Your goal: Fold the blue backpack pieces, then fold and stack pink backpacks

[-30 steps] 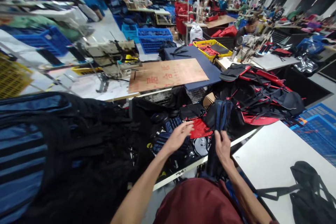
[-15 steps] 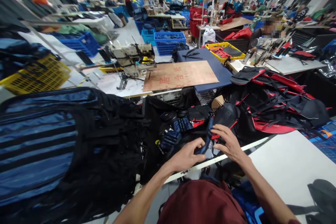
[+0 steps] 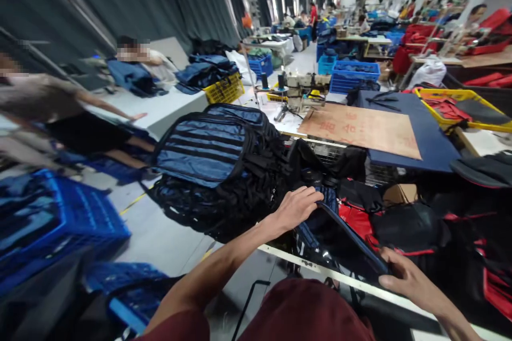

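A dark navy bag piece (image 3: 344,232) with a long straight edge is stretched between my two hands over the trough in front of me. My left hand (image 3: 298,206) is closed on its far left end, back of the hand upward. At its near right end, my right hand (image 3: 408,279) pinches the edge between thumb and fingers. Blue-and-black striped fabric (image 3: 328,198) shows just beyond my left fingers. Left of that stands a tall stack of blue and black backpacks (image 3: 204,149). Black and red bag pieces (image 3: 404,226) lie heaped to the right.
A white rail (image 3: 312,265) runs along the trough's near side. Blue crates (image 3: 88,218) of fabric stand on the floor at left, with a walking person (image 3: 52,101) behind them. Ahead are a sewing machine (image 3: 308,85), a brown board (image 3: 360,129) and a yellow crate (image 3: 460,117).
My view has swung left, bringing the crates and walking person in. My hands, close together before, are now wide apart with the bag piece stretched between them.
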The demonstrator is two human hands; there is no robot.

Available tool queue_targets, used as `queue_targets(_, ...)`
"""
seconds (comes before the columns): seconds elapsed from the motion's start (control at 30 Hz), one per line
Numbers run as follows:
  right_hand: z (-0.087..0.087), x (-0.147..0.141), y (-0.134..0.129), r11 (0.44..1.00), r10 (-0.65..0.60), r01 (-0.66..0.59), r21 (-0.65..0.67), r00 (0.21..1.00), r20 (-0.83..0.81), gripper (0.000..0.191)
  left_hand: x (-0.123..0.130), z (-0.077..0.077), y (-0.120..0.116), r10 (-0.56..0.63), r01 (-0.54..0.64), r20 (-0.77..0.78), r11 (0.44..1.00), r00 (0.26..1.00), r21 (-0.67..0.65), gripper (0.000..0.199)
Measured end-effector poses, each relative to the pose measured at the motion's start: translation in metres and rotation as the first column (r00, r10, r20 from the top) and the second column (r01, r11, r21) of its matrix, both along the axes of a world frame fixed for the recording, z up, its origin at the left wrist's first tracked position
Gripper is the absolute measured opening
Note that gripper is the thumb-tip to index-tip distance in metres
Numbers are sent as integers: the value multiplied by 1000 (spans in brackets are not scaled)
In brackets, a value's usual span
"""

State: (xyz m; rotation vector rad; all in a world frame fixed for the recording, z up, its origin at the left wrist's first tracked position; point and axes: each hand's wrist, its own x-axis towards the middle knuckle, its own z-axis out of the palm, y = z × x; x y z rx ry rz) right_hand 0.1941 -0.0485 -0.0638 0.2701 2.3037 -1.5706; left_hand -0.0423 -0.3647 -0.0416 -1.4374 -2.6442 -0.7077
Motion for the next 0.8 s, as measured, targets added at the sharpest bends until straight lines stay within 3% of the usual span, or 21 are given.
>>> queue_targets(0.1, 8, -17, 0, 999, 39, -38, 26, 997, -62, 58, 1, -14, -11, 0, -30, -230, 991, 973, -127, 20)
queue_targets(0.2, 2, -35, 9, 957, 39, 55, 286, 949, -312, 49, 13, -27, -20, -100, 2, -379, 968, 920, -250, 32)
queue_targets(0.27, -8, -44, 22, 839, 123, 184, 512, 852, -508, 42, 22, -31, -20, -133, 15, -424, 963, 896, -271, 35)
queue_targets(0.33, -18, -50, 39, 655, 243, 332, 679, 758, -606, 38, 29, -30, -17, -108, 7, -486, 979, 867, -206, 31)
queue_targets(0.43, -19, -56, 58, 418, 347, 488, 766, 694, -631, 45, 31, -20, -7, -20, 4, -612, 1000, 790, -27, 20)
queue_targets(0.5, -10, -62, 55, 339, 346, 559, 757, 674, -653, 50, 33, -12, 2, 37, 11, -645, 997, 763, 70, 19)
queue_targets(0.57, 3, -69, 39, 369, 355, 584, 723, 631, -690, 52, 39, -4, 14, 46, 36, -625, 992, 779, 118, 21)
queue_targets(0.67, 15, -75, 4, 573, 485, 373, 730, 564, -669, 40, 54, 6, 38, -67, 146, -509, 982, 858, 117, 27)
queue_targets(0.73, 17, -75, -9, 651, 544, 219, 727, 533, -648, 31, 60, 11, 48, -60, 118, -310, 978, 949, 170, 28)
queue_targets(0.8, 20, -71, -5, 692, 482, 230, 685, 559, -675, 30, 58, 14, 44, 17, -20, 18, 974, 1000, 226, 38)
